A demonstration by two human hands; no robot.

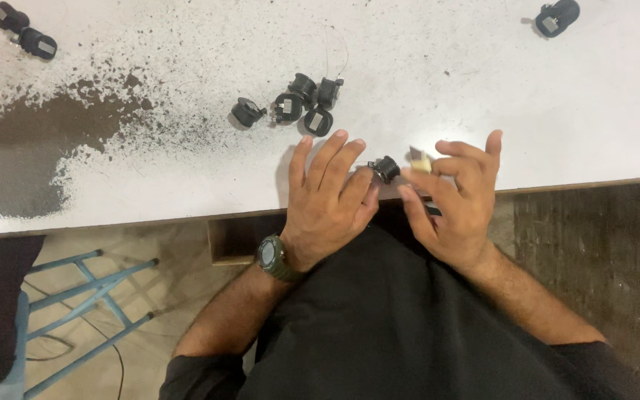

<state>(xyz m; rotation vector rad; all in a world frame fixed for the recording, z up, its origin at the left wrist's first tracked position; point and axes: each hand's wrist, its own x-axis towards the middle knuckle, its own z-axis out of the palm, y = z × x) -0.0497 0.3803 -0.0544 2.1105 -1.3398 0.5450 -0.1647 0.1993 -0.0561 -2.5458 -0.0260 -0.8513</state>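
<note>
My left hand [331,196] lies near the table's front edge, fingers stretched forward, with a small black plastic part [386,168] pinched at its thumb side. My right hand [455,198] is beside it on the right and holds a small pale yellowish piece [421,161] between thumb and fingers, close to the black part. A green wristwatch [270,255] sits on my left wrist. Whether the pale piece touches the black part is unclear.
Several similar black parts [301,100] lie in a cluster beyond my hands. Two more [25,31] sit at the far left, one [557,16] at the far right. The white table [572,111] has a worn dark patch [31,141] on the left. A blue stool frame [87,296] stands below.
</note>
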